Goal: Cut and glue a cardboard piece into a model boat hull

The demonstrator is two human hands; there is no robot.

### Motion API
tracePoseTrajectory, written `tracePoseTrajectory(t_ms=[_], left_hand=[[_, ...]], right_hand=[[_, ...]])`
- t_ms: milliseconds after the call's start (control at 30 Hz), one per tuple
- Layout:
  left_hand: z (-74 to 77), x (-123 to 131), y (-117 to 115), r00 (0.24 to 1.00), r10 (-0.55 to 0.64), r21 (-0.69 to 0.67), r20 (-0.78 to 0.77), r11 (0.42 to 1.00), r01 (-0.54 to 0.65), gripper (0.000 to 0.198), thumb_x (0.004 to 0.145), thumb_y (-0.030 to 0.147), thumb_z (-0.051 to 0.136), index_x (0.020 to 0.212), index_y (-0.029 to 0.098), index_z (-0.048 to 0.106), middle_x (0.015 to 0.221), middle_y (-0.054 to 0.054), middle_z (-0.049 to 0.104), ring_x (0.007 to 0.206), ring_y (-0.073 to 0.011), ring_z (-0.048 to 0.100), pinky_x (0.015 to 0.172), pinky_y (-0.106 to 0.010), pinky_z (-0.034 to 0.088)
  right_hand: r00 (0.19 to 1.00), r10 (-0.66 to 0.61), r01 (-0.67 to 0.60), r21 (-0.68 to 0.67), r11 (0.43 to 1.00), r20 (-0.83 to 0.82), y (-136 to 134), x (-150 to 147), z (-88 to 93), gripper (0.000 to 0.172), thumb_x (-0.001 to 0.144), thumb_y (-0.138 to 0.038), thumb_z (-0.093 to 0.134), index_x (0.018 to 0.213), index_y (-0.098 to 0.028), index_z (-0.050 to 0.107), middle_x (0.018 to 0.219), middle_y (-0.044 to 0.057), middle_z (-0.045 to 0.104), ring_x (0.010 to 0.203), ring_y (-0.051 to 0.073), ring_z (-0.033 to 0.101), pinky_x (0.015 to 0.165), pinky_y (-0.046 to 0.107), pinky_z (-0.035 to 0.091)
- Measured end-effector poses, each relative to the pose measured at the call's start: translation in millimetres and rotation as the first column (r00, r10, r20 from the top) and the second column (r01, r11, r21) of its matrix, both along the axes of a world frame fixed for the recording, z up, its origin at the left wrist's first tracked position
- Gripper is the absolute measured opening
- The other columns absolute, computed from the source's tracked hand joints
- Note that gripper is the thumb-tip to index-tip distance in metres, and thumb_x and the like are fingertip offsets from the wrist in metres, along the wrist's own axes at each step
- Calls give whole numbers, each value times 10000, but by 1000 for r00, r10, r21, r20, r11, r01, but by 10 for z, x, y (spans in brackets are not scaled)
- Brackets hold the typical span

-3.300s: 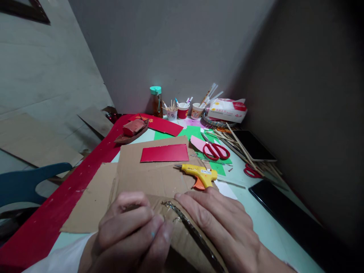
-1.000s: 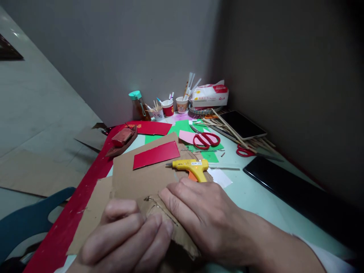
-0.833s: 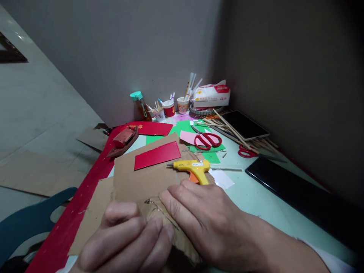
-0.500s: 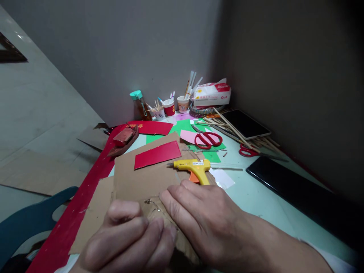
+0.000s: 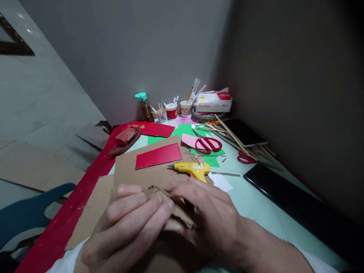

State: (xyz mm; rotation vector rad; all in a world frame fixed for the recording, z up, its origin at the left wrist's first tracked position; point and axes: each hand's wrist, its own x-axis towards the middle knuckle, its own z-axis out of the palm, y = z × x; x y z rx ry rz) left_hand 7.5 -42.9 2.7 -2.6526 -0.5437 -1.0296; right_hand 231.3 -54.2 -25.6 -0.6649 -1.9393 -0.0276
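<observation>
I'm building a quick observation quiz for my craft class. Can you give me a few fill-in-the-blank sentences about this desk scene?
1. Both the left hand and right hand hold a piece of ____.
2. The glue gun has a ____ body.
3. The scissors beside the pink paper have ____ handles.
4. The bottle at the wall has a ____ cap.

Missing words: cardboard; yellow; red; green

Dim corner of grey walls (image 5: 148, 49), a pale green table (image 5: 256, 201), a blue chair (image 5: 31, 208).
</observation>
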Motion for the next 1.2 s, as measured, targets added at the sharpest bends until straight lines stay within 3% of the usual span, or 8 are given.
tracePoseTrajectory(t_ms=[100, 367, 567, 733, 833, 933, 1100, 1200], left_hand=[[13, 125, 29, 998, -65, 43, -20, 997, 66, 257, 968, 5, 490, 1110, 66, 695, 1198, -66, 683, 1079, -153, 597, 1070, -289, 450], [-98, 197, 79, 997, 15, 96, 74, 995, -22, 257, 915, -59, 535, 1075, 61, 697, 1083, -56, 722, 996, -142, 626, 944, -277, 520], [-62, 194, 71, 993, 96, 170, 66, 980, -106, 301, 884, -3, 580, 1110, 154, 700, 992, -30, 747, 862, -165, 656, 792, -301, 572], [15, 216, 105, 996, 83, 148, 14, 985, -84, 281, 884, 61, 636, 1114, 208, 705, 981, -18, 744, 856, -177, 651, 794, -314, 555], [50, 296, 168, 998, 57, 161, 18, 985, -59, 249, 915, 39, 546, 1037, 197, 694, 944, -29, 718, 857, -171, 621, 828, -305, 543], [59, 347, 220, 994, 68, 139, 89, 987, -80, 257, 875, -1, 567, 1035, 174, 668, 938, -32, 660, 858, -166, 599, 854, -317, 521], [132, 344, 266, 994, 71, 167, 80, 982, -84, 293, 806, -48, 622, 1044, 122, 631, 927, -42, 603, 827, -162, 584, 785, -301, 513], [176, 392, 252, 982, 125, 184, 144, 971, -151, 300, 816, -51, 619, 1049, 138, 622, 884, -37, 606, 778, -158, 575, 732, -294, 514]], right_hand=[[1000, 2, 0, 77, 997, -24, -11, -25, -28, 122, 981, -168, 596, 1049, -70, 568, 942, 136, 733, 753, 185, 674, 712, 313, 558], [995, -104, 103, 141, 985, -3, -38, -1, -84, 217, 923, -54, 538, 1131, -15, 586, 1045, 193, 728, 895, 260, 706, 769, 366, 565], [988, -152, 150, 170, 974, 3, -42, 13, -63, 197, 965, -66, 461, 1113, -38, 589, 976, 157, 745, 871, 226, 703, 806, 345, 576], [989, -144, 131, 233, 964, 38, 1, 53, -57, 420, 1032, -135, 211, 1124, -11, 602, 1012, 214, 746, 845, 262, 723, 717, 386, 593], [985, -155, 133, 240, 962, 74, 21, 55, -74, 270, 1032, -110, 387, 1176, 27, 569, 1085, 226, 735, 955, 274, 721, 772, 392, 573], [990, -136, 127, 162, 979, 42, 6, 45, -84, 468, 960, -133, 636, 1357, 28, 449, 1191, 201, 711, 1052, 255, 690, 895, 392, 548], [993, -83, 75, -103, 992, -82, -40, 37, -48, 902, 961, -203, 653, 1590, -71, 20, 1360, 135, 631, 1175, 214, 637, 998, 336, 517], [985, -138, 123, -145, 982, -99, -15, 38, -3, 736, 969, -250, 623, 1554, -62, 219, 1318, 155, 649, 1189, 239, 629, 1011, 358, 517]])
